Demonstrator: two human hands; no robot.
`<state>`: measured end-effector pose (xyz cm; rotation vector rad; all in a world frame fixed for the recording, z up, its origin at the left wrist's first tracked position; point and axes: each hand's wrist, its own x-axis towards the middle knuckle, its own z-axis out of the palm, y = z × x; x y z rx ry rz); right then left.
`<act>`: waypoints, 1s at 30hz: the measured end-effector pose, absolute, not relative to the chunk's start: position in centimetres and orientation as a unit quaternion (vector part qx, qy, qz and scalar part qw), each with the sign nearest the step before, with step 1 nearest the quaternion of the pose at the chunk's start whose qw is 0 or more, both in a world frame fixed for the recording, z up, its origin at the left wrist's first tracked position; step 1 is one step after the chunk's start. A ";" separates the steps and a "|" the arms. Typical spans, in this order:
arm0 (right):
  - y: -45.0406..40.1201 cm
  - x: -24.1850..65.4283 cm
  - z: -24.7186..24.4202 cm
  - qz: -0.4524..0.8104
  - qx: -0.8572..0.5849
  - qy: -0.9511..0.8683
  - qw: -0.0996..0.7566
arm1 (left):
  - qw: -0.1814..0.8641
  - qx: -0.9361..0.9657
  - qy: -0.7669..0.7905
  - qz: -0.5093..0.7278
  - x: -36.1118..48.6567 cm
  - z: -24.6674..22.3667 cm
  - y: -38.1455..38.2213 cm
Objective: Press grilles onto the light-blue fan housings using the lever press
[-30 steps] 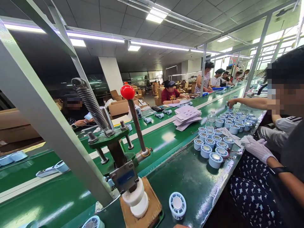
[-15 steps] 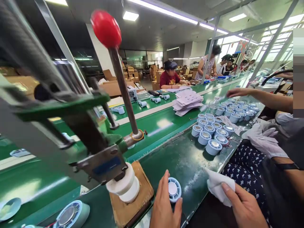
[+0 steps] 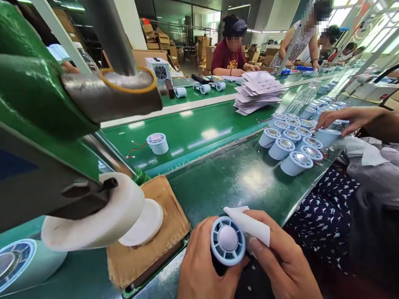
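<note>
My left hand [image 3: 202,261] is closed around a light-blue round fan housing [image 3: 228,238]. Its spoked face and pale centre disc point up toward me. In my right hand [image 3: 280,257] a folded white cloth [image 3: 254,226] is pinched between thumb and fingers, right against the housing's side. Whether my right fingertips also touch the housing is hidden by the cloth. To the left of my hands, a white round press head [image 3: 93,211] hangs tilted over a white disc [image 3: 143,222] on a cardboard-covered base [image 3: 165,199].
A green lever press [image 3: 37,95] fills the left. Several similar housings [image 3: 296,162] stand at the right, where a co-worker's hand [image 3: 358,118] is on one. One housing [image 3: 157,143] sits on the green belt [image 3: 193,137]. Beyond are stacked papers [image 3: 258,91] and a clear bottle [image 3: 307,97].
My right hand has brought the cloth left to the housing, which my left hand now grips. The view has shifted closer to the press. A co-worker's hand has come down onto a housing.
</note>
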<state>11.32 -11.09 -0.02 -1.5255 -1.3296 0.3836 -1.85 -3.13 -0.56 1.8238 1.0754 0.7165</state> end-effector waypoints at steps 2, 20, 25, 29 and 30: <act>-11.4 11.5 0.0 0.147 -0.632 -0.588 0.483 | 0.429 0.731 0.446 0.287 -1.8 -0.4 -3.3; -12.2 11.6 0.0 -0.075 -0.640 -0.711 0.282 | 0.430 0.741 0.428 0.288 -2.0 -0.9 -3.7; -13.3 11.9 -0.4 -0.082 -0.647 -0.725 0.221 | 0.430 0.740 0.422 0.299 -2.0 -0.9 -3.8; -12.6 11.3 0.2 -0.145 -0.649 -0.714 0.219 | 0.440 0.748 0.398 0.297 -2.1 -0.9 -3.9; -12.3 11.1 0.4 -0.149 -0.648 -0.715 0.216 | 0.441 0.749 0.396 0.296 -2.1 -1.0 -3.9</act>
